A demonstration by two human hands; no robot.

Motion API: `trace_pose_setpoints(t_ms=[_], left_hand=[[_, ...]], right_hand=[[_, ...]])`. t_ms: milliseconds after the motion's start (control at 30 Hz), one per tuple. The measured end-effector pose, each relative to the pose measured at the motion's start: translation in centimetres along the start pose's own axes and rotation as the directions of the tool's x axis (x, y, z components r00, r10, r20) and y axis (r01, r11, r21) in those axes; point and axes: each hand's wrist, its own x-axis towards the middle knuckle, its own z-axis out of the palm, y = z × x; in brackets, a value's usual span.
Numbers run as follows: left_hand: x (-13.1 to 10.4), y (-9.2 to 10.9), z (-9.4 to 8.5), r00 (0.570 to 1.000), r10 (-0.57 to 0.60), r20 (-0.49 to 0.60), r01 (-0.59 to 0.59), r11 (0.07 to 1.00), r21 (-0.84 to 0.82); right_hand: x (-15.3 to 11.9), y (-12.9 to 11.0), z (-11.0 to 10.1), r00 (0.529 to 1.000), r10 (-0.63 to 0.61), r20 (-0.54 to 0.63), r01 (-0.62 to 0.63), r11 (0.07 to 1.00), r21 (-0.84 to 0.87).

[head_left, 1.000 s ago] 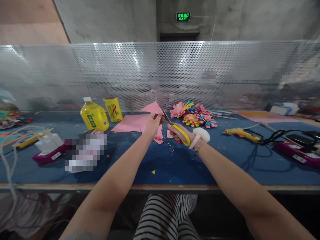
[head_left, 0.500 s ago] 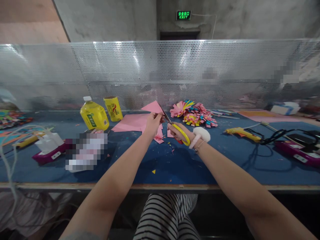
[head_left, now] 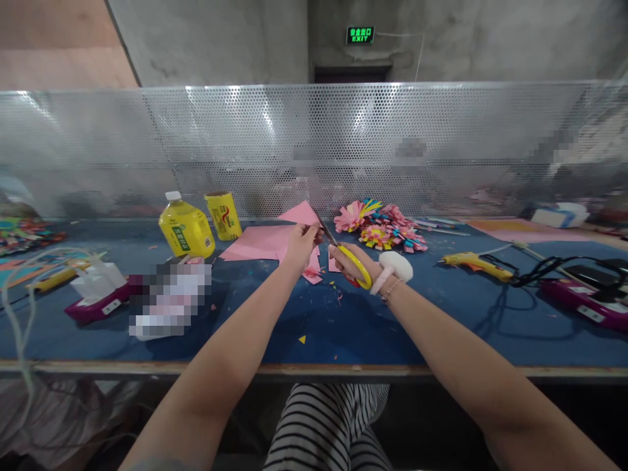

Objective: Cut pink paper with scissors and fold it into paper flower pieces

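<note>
Pinching the pink paper [head_left: 297,213], your left hand [head_left: 300,244] has its fingers clamped on it; your right hand's [head_left: 354,259] fingers are closed around the handle of the scissors [head_left: 330,234], blades at the paper's right edge. Below your fingers spreads a blue tabletop [head_left: 343,333] dotted with scraps, a yellow triangle [head_left: 302,339] nearer you. Left of your fingers stand a yellow bottle [head_left: 185,229] and yellow can [head_left: 223,216]; to their right lie paper flowers [head_left: 383,226]. Past your fingertips rises a perforated screen [head_left: 235,144], with a green exit sign [head_left: 360,35] above.
</note>
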Motion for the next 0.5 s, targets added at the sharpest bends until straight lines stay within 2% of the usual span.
trace_pose_setpoints(t_ms=[200,500], left_hand=[[0.0,-0.05,-0.04,1.0,-0.01,0.005,0.01,0.999,-0.032],[-0.06,0.05,-0.38,0.998,-0.052,0.021,0.054,0.993,-0.107]], right_hand=[[-0.35,-0.93,-0.07,1.0,0.019,-0.014,-0.018,1.0,0.023],[-0.14,-0.25,0.07,0.997,0.07,0.02,-0.071,0.997,0.033]])
